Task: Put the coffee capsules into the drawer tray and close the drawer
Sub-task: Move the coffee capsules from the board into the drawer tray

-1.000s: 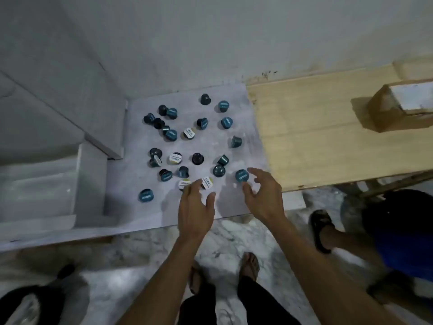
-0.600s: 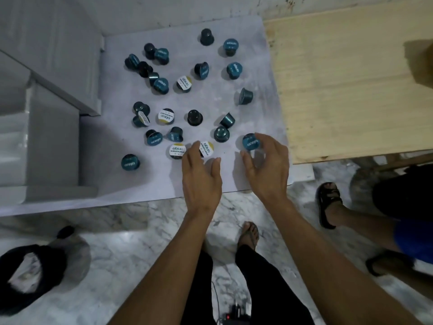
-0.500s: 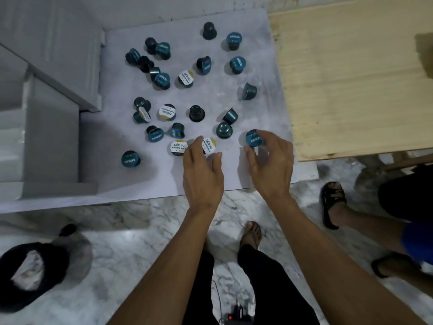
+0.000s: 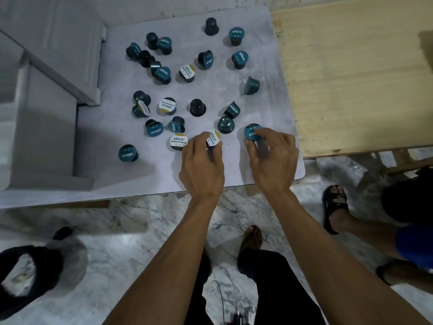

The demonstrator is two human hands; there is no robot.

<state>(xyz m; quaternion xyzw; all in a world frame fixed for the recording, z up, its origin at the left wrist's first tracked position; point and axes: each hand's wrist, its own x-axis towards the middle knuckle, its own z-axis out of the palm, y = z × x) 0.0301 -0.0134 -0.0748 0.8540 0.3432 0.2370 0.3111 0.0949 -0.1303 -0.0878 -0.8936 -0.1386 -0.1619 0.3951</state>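
pick-up step: left hand (image 4: 202, 168) pinches a white-lidded capsule (image 4: 212, 137) at its fingertips, right hand (image 4: 273, 160) pinches a teal-lidded capsule (image 4: 252, 132); next, lift both toward the drawer tray, not identifiable here.

pale wooden bench (image 4: 351, 73) at right, marble floor (image 4: 117, 242) below, black cap (image 4: 25, 275) at lower left, another person's sandalled foot (image 4: 334, 207) beside the bench's near edge

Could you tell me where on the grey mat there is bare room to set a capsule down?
The grey mat is bare along its near edge left of the left hand, below the lone teal capsule, and in the strip by the wooden board. The far-left cluster is crowded.
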